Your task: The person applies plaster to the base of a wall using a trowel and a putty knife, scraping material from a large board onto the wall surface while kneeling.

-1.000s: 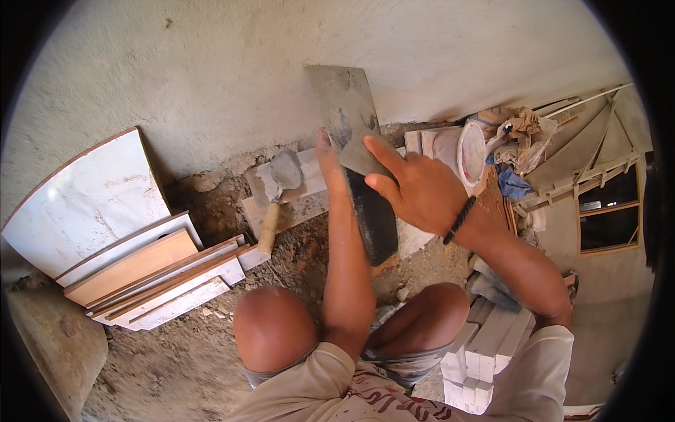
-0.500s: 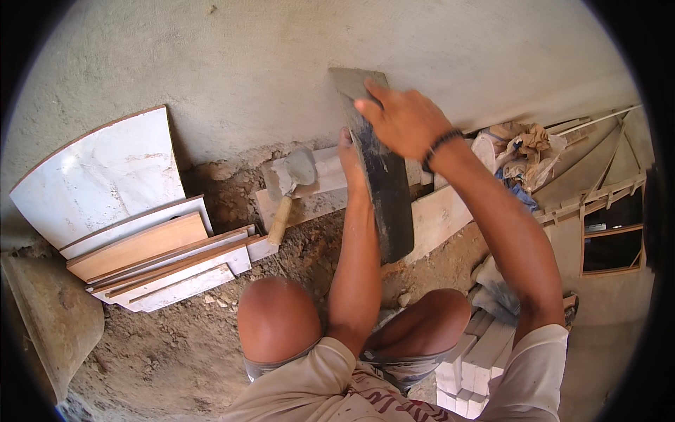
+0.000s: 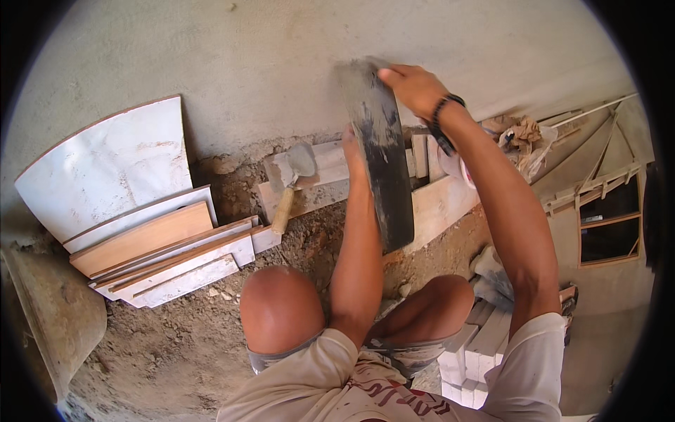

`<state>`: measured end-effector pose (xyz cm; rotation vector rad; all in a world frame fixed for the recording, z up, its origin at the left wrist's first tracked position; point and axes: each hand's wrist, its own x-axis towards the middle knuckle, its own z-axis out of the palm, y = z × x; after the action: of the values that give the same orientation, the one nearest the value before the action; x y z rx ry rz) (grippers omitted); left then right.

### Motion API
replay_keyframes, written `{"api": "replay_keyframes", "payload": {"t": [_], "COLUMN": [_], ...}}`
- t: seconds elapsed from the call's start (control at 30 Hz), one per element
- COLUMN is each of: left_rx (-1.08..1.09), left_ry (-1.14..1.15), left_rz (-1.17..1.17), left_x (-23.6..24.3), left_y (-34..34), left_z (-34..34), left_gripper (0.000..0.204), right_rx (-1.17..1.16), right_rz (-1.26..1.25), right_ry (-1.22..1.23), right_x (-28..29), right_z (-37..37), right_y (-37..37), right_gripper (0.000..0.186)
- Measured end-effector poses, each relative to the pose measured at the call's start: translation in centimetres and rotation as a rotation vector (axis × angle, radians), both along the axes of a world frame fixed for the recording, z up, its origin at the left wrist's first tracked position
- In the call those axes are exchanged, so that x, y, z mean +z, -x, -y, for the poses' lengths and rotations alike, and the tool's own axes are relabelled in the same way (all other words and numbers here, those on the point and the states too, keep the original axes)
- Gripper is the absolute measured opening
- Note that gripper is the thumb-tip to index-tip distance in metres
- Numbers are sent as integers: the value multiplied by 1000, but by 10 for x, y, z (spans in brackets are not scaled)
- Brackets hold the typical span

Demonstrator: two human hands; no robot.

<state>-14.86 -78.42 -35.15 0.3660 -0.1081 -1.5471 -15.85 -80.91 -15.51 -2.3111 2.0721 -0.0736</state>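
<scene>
In front of the grey plastered wall (image 3: 267, 63), I hold up a long black plastering float (image 3: 392, 186); grey mortar smears its upper half. My left hand (image 3: 353, 151) is closed on the float's left side, with most of its fingers hidden behind it. At the top right edge, my right hand (image 3: 415, 88) has its fingers bent in against the float, a dark band round its wrist. A pointing trowel (image 3: 283, 211) with a wooden handle lies left of my left forearm, its mortar-coated blade (image 3: 301, 160) resting on a pale board (image 3: 327, 188) at the wall's foot.
White-faced panels (image 3: 112, 169) and cut strips (image 3: 151, 239) lean at left, above a curved grey piece (image 3: 60, 316). Pale blocks (image 3: 478, 344) are stacked beside my right knee. Crumpled bags (image 3: 524, 144) lie at right, near a wooden frame (image 3: 610, 218). Loose soil (image 3: 176, 352) covers the ground.
My right hand has moved from over the float's upper face to its top right edge, and its fingers have drawn in. The float's top has shifted slightly up and right.
</scene>
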Motion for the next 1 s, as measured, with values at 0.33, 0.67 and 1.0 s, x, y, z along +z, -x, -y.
{"api": "replay_keyframes", "payload": {"t": [0.33, 0.67, 1.0], "left_rx": [50, 135, 138], "left_ry": [25, -29, -82], "left_rz": [-219, -184, -59], "left_x": [18, 34, 53], "left_y": [-15, -43, -45], "left_z": [-4, -3, -19], "left_gripper": [9, 8, 6], "right_rx": [39, 207, 176], "right_rz": [117, -11, -39], "right_ry": [-138, -154, -135], "right_x": [38, 12, 16], "right_z": [-85, -99, -81], "right_y": [45, 27, 14], "right_gripper": [51, 46, 49]}}
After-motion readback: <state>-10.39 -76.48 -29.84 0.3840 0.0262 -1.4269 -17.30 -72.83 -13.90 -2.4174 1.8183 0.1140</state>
